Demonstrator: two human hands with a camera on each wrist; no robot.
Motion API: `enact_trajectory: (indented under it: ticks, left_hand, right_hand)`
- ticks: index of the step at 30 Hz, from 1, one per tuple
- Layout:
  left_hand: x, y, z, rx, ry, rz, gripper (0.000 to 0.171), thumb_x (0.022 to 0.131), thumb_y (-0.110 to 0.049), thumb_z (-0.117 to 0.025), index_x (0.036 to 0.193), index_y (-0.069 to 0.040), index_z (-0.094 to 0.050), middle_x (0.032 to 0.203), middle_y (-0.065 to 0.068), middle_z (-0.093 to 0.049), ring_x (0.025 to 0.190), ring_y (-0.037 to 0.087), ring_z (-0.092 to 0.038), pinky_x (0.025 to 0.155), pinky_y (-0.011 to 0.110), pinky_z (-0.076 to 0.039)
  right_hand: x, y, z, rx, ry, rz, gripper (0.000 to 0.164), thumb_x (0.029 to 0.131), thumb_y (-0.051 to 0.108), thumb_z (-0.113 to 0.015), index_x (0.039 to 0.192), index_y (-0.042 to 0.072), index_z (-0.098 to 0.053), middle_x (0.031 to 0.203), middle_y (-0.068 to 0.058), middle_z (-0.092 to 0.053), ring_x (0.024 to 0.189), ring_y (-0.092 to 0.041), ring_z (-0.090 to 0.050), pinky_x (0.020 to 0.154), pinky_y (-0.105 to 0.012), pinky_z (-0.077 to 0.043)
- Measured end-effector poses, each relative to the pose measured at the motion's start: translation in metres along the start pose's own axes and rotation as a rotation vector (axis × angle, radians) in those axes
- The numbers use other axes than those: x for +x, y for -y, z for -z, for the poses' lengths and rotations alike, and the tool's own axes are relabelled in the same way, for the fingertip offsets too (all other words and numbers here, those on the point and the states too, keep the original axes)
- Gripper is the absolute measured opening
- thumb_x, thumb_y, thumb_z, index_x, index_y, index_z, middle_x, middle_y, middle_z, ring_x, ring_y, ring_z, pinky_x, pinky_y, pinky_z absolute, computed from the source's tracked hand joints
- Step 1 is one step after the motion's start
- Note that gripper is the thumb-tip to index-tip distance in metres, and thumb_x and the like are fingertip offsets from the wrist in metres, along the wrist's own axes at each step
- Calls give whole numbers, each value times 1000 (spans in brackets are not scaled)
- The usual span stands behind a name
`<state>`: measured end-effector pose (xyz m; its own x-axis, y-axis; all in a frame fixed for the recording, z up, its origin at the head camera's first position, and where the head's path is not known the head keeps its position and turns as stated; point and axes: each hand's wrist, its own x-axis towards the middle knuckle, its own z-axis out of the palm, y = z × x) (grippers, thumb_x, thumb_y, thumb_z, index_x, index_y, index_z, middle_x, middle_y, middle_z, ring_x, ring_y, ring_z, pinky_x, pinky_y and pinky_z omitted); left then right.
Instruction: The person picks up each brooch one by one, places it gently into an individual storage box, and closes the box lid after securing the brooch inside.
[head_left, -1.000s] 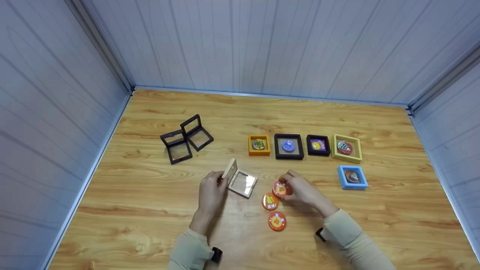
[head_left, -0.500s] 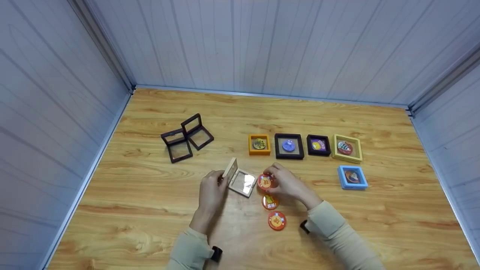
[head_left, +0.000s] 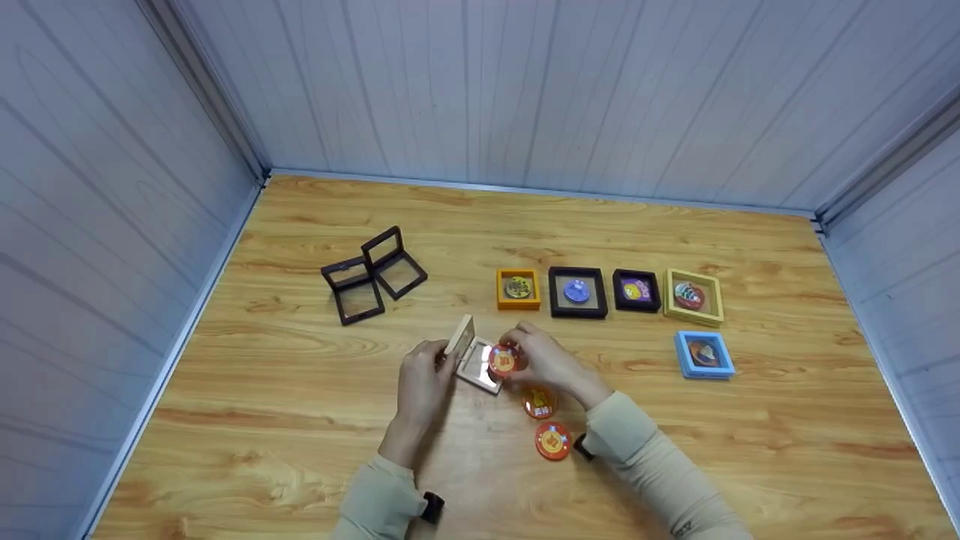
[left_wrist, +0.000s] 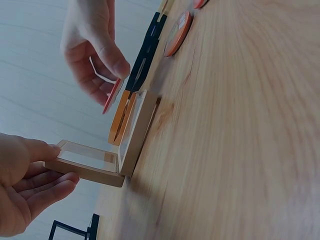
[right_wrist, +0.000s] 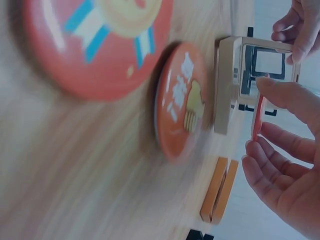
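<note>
Head view, centre: the right hand (head_left: 551, 364) pinches a red round badge (head_left: 503, 361), its fingers covering the right edge, over the base of an open beige display case (head_left: 472, 380). Left wrist view shows the badge nearly edge-on and apart from the base; its print cannot be made out there. The left hand (head_left: 421, 379) grips the case's raised lid (head_left: 463, 337) between thumb and fingers, hiding part of it.

Lower centre, the right hand's shadow dulls an orange badge (head_left: 539, 405); below lies a second red badge (head_left: 553, 441), blurred and cut off by the right wrist view's top edge.

Right of centre, closed cases hold one badge each: orange (head_left: 517, 304) with a mottled green-yellow one, large black (head_left: 578, 312) with blue, small black (head_left: 639, 306) with purple, yellow (head_left: 718, 298) with red, and blue (head_left: 709, 372), below, with a brown one too small to read. Left of centre, two open black cases (head_left: 363, 319) stand touching or nearly so; I cannot tell which.
</note>
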<state>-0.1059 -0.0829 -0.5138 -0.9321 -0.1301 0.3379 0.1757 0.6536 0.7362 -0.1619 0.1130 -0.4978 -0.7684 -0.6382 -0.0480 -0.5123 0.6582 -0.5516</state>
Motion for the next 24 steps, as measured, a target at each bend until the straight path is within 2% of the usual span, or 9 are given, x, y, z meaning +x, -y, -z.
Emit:
enact_trajectory:
  ticks: [18, 24]
  left_hand:
    - [0, 0, 0, -3, 3, 14, 12, 76, -6, -67, 85, 2, -67, 74, 8, -61, 67, 17, -57, 60, 29, -49]
    - [0, -1, 0, -6, 8, 21, 13, 76, -6, -67, 87, 3, -66, 76, 9, -62, 68, 18, -58, 60, 29, -49]
  right_hand:
    - [19, 8, -15, -7, 37, -5, 43, 70, 21, -73, 105, 1, -57, 96, -6, -50, 81, -16, -50, 73, -27, -45]
    - [22, 7, -17, -34, 28, 23, 43, 67, 16, -74, 103, 0, -58, 92, -5, -50, 76, -14, -47, 68, -25, -44]
